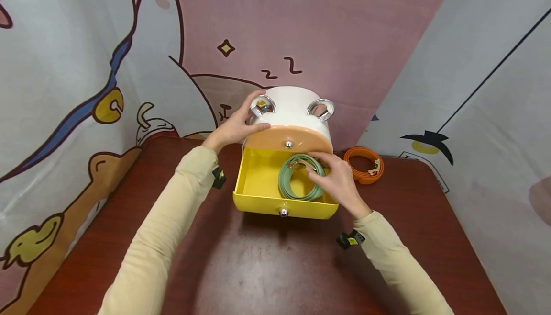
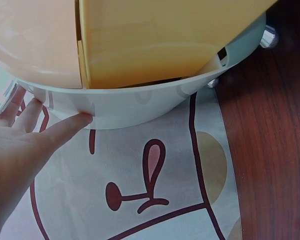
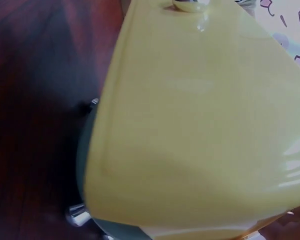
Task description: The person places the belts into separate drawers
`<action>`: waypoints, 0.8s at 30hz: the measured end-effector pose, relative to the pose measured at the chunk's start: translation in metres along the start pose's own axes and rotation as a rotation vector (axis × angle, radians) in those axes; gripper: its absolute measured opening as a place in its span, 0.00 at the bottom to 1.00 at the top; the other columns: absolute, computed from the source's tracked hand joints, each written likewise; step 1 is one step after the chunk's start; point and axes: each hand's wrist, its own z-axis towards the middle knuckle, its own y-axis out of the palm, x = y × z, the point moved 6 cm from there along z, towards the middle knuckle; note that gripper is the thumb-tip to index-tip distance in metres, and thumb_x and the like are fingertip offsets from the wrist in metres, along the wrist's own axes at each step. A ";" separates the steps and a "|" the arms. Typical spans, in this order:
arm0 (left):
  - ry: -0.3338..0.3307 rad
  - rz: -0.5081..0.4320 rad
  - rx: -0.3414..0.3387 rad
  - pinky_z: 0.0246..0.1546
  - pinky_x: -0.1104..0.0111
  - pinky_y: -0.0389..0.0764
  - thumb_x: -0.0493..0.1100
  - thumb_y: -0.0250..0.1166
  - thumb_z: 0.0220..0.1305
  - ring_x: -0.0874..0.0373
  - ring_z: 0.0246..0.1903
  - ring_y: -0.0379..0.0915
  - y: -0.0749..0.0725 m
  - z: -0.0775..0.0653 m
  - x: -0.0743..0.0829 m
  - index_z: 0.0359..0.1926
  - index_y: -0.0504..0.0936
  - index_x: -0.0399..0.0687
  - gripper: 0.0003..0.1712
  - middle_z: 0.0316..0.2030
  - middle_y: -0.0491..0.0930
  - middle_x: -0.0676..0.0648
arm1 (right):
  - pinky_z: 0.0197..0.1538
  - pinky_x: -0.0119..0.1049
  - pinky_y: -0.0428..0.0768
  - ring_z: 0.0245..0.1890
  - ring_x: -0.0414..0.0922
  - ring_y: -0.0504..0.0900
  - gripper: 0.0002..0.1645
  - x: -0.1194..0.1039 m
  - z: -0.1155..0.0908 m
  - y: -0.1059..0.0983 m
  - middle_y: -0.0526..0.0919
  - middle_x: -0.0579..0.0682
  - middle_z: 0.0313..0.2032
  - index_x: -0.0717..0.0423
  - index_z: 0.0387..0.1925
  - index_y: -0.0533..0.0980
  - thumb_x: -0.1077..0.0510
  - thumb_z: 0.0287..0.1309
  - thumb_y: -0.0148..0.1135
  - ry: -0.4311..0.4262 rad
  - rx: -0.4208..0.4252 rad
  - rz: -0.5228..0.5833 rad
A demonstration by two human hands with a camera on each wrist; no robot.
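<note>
A small white drawer cabinet [image 1: 294, 102] with two silver ring ears has a peach upper drawer [image 1: 271, 138] pushed in and a yellow lower drawer [image 1: 260, 176] pulled out. My left hand [image 1: 236, 126] rests on the cabinet's left side, thumb near the top front edge; in the left wrist view its fingertips touch the white wall [image 2: 125, 112]. Inside the yellow drawer, toward its right, is a coiled green belt [image 1: 284, 181]. My right hand [image 1: 340, 181] reaches over the drawer's right side and pinches the coil near its buckle. The drawer front hides this hand in the right wrist view.
A coiled orange belt [image 1: 366, 179] lies on the dark red-brown table [image 1: 267, 267], to the right of the cabinet. Cloth with cartoon prints [image 1: 344, 32] hangs behind and beside the table. Silver feet [image 3: 78, 215] hold the cabinet off the tabletop.
</note>
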 end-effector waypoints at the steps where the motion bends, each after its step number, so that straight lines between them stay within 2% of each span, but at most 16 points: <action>1: 0.003 0.001 -0.001 0.57 0.51 0.57 0.43 0.62 0.57 0.45 0.60 0.53 0.000 0.000 0.000 0.67 0.41 0.60 0.46 0.64 0.50 0.44 | 0.35 0.40 0.72 0.36 0.43 0.77 0.21 0.000 0.001 0.001 0.81 0.47 0.37 0.50 0.44 0.79 0.49 0.46 0.65 -0.003 -0.018 0.006; 4: 0.007 0.001 -0.002 0.57 0.50 0.55 0.42 0.62 0.58 0.44 0.61 0.53 0.000 0.001 0.000 0.67 0.41 0.58 0.46 0.64 0.50 0.43 | 0.38 0.41 0.72 0.39 0.44 0.76 0.20 -0.001 0.003 0.004 0.80 0.48 0.41 0.50 0.47 0.78 0.48 0.51 0.62 -0.012 -0.075 0.011; 7: 0.011 0.000 -0.002 0.58 0.51 0.55 0.42 0.62 0.57 0.45 0.61 0.52 0.000 0.001 0.000 0.67 0.41 0.58 0.46 0.64 0.51 0.42 | 0.40 0.41 0.72 0.41 0.45 0.76 0.20 -0.001 0.004 0.006 0.80 0.48 0.43 0.51 0.48 0.77 0.50 0.53 0.61 -0.035 -0.095 0.028; 14: 0.014 -0.001 0.011 0.57 0.53 0.56 0.43 0.62 0.57 0.45 0.60 0.53 -0.001 0.001 0.001 0.67 0.42 0.56 0.46 0.63 0.51 0.42 | 0.43 0.38 0.76 0.41 0.45 0.75 0.18 0.000 0.004 0.005 0.74 0.51 0.44 0.60 0.45 0.77 0.62 0.50 0.64 -0.121 -0.007 0.180; 20: 0.013 0.004 0.009 0.57 0.52 0.57 0.42 0.62 0.57 0.44 0.60 0.53 -0.001 0.001 0.002 0.67 0.42 0.55 0.45 0.64 0.51 0.41 | 0.43 0.41 0.76 0.40 0.48 0.76 0.14 0.002 0.003 0.006 0.75 0.52 0.40 0.63 0.40 0.78 0.64 0.49 0.64 -0.108 0.005 0.232; 24: 0.008 -0.009 0.007 0.56 0.52 0.58 0.42 0.62 0.57 0.44 0.60 0.53 0.000 0.002 -0.002 0.67 0.42 0.56 0.46 0.64 0.51 0.42 | 0.40 0.45 0.76 0.38 0.54 0.77 0.11 -0.009 0.002 -0.001 0.76 0.57 0.39 0.67 0.39 0.77 0.68 0.50 0.61 -0.099 0.015 0.275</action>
